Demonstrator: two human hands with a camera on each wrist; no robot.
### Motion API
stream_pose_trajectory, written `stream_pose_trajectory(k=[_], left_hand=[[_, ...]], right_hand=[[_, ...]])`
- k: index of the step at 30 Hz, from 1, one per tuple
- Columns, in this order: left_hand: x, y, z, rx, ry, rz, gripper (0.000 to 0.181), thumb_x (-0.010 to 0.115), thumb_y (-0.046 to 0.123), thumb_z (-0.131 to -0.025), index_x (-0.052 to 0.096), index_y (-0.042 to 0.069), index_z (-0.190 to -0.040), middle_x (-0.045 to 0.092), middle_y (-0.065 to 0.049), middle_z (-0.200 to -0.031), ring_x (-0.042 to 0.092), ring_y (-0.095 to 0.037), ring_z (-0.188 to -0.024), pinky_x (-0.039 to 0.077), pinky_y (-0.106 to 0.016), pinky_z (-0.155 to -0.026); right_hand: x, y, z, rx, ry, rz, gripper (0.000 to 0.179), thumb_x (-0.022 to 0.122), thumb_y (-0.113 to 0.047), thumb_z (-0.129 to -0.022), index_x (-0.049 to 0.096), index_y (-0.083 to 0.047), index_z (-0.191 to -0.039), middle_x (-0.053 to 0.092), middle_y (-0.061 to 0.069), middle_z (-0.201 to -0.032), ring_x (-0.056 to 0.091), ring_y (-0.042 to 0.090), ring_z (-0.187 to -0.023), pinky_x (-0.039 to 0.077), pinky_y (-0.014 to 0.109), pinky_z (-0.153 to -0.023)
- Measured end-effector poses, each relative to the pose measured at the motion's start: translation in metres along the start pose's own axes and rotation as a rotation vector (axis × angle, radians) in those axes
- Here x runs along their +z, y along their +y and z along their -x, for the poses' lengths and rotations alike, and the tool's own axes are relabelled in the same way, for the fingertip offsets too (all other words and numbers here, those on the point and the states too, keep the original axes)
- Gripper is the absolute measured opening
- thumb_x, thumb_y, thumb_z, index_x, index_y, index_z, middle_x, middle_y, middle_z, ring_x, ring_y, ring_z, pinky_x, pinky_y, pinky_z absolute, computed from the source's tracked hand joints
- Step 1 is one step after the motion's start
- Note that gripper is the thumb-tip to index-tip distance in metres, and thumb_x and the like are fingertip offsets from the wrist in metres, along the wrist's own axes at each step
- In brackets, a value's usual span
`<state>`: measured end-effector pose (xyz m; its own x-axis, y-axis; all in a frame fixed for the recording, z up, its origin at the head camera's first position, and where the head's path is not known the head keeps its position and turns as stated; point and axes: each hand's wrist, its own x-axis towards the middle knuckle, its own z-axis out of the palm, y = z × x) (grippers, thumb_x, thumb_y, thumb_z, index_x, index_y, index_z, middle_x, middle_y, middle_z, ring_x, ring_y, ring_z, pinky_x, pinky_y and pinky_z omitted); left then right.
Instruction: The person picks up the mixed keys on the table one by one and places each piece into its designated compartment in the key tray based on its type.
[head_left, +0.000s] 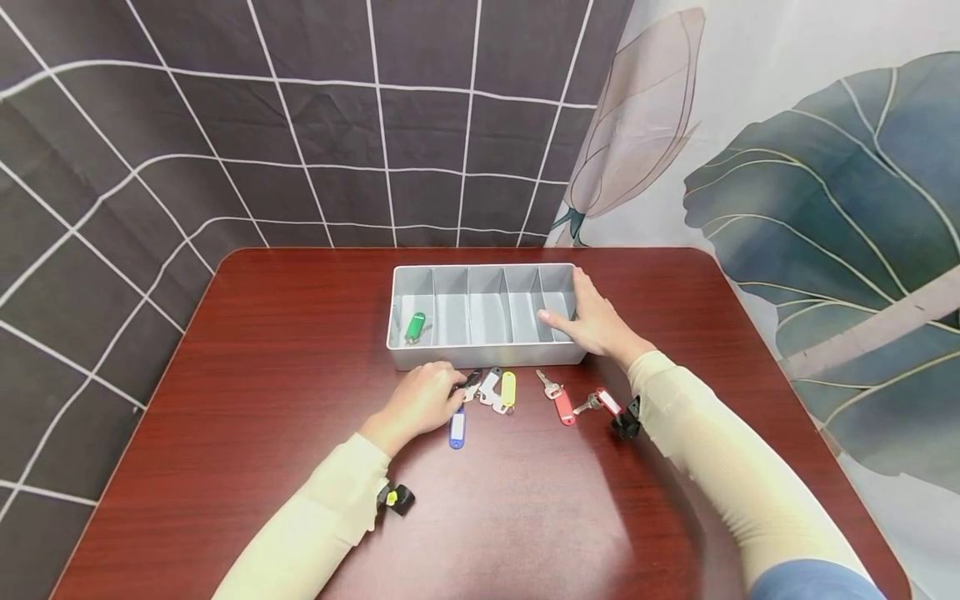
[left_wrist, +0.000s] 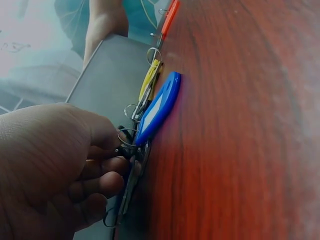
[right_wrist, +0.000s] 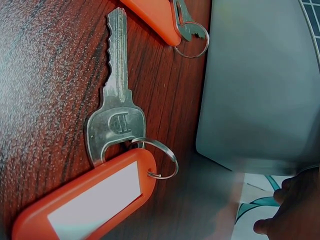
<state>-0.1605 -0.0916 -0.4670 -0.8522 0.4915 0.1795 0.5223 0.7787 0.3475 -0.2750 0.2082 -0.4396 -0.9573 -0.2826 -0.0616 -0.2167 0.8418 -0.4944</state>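
My left hand [head_left: 423,398] is at the front of the grey divided tray [head_left: 487,356], its thumb and fingers pinching a blue-tagged key by a dark part near the ring. The blue tag [left_wrist: 160,110] hangs out beside the fingertips. Just right of that hand lie keys with a black tag [head_left: 491,379] and a yellow tag [head_left: 508,390]. My right hand [head_left: 600,325] holds the tray's right end, thumb over the rim and fingers along the outer side. A green-tagged key [head_left: 416,327] lies in the leftmost compartment.
Two keys with red tags, one red tag [head_left: 565,407] and another red tag [head_left: 608,402], lie before the tray's right part, close to the right wrist. All this stands on a reddish-brown wooden table [head_left: 300,333]. Behind it hangs a dark curtain with white lines [head_left: 420,125].
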Motion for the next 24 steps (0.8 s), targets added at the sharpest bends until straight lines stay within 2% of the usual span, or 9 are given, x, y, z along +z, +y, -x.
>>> stream_pose_trajectory(k=[5, 14, 24], left_hand=[[0.0033, -0.0018, 0.0018, -0.007, 0.037, 0.012, 0.013, 0.064, 0.012, -0.087, 0.075, 0.008, -0.095, 0.068, -0.003, -0.083, 0.066, -0.023, -0.079, 0.052, -0.037, -0.074], [0.0040, -0.0056, 0.0062, -0.066, 0.076, 0.065, 0.008, 0.067, 0.015, -0.087, 0.074, 0.012, -0.091, 0.070, 0.000, -0.087, 0.066, -0.023, -0.084, 0.052, -0.036, -0.079], [-0.0007, -0.0073, 0.0090, -0.043, 0.147, 0.124, 0.008, 0.068, 0.010, -0.085, 0.075, 0.010, -0.089, 0.071, -0.002, -0.085, 0.067, -0.020, -0.081, 0.053, -0.035, -0.077]], right_hand=[[-0.0004, 0.0005, 0.0005, 0.000, -0.001, 0.002, 0.112, 0.052, -0.069, -0.084, -0.004, -0.001, -0.153, 0.003, 0.020, -0.159, 0.007, 0.032, -0.146, 0.012, 0.061, -0.111], [0.0008, 0.0008, 0.0003, 0.007, 0.001, 0.010, 0.111, 0.050, -0.070, -0.085, -0.003, -0.001, -0.153, 0.003, 0.020, -0.159, 0.006, 0.033, -0.146, 0.013, 0.061, -0.111], [-0.0008, -0.0004, 0.0015, 0.004, -0.005, -0.001, 0.111, 0.050, -0.070, -0.085, -0.005, -0.001, -0.152, 0.002, 0.021, -0.159, 0.006, 0.033, -0.146, 0.012, 0.062, -0.111]])
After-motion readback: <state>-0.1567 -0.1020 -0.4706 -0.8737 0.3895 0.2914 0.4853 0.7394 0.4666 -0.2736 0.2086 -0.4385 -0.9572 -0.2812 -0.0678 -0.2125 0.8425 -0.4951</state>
